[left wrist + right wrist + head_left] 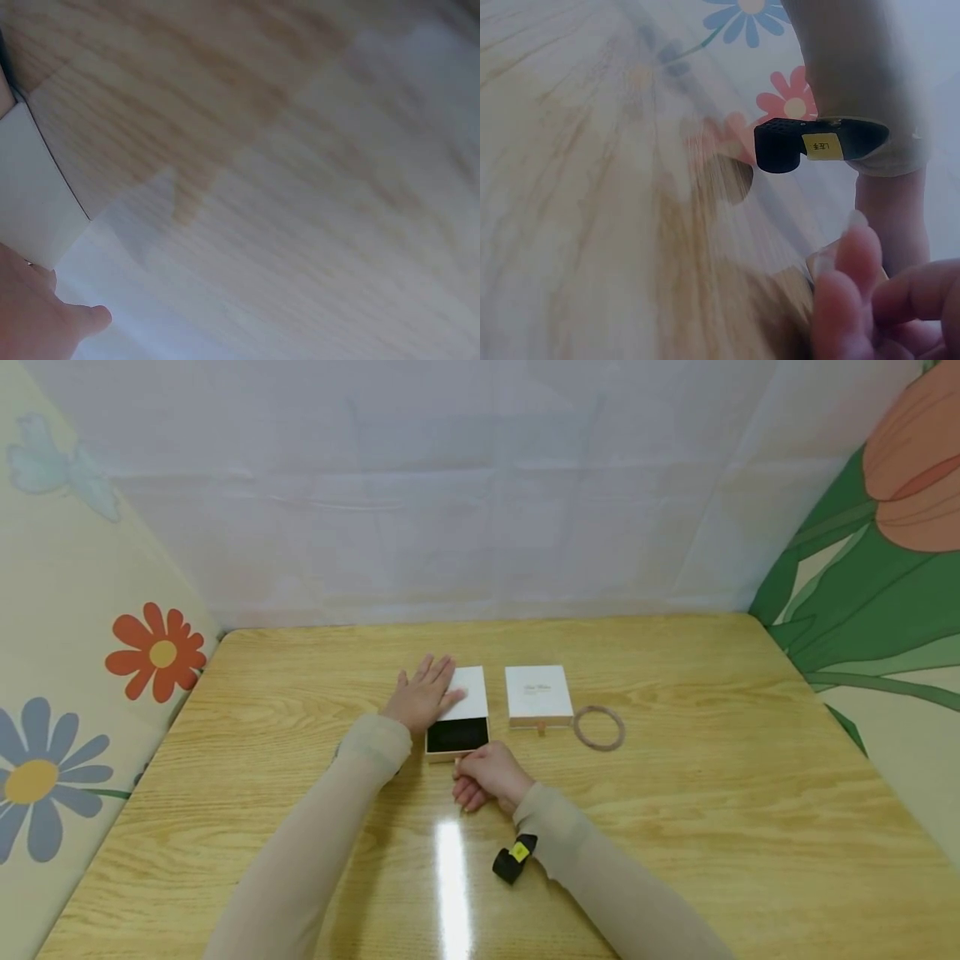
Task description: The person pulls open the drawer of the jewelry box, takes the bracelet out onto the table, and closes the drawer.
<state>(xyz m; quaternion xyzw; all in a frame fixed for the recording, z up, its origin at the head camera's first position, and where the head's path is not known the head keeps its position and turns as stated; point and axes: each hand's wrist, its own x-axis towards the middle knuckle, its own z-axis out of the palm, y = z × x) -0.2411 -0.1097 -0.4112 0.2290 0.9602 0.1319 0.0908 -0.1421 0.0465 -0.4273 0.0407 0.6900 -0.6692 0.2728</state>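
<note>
A white drawer-style gift box (472, 683) lies left of the table's middle, its drawer (456, 735) slid partly out toward me and showing a black lining. My left hand (422, 700) rests flat on the white cover, fingers straight and thumb spread. At the drawer's front edge, my right hand (492, 775) has curled fingers and pinches the front of the drawer; the exact contact is hidden by the fingers. In the left wrist view, the thumb side of that hand (41, 319) shows beside the box's white side (37, 180). Curled right fingers (847, 292) appear in the right wrist view.
A second white box (538, 692), closed, with a small tab at its front, sits to the right. Beside it lies a brownish ring-shaped bangle (600, 747). A black wrist camera (514, 858) is worn at the right sleeve. White sheeting (480, 527) backs the wooden table (712, 793).
</note>
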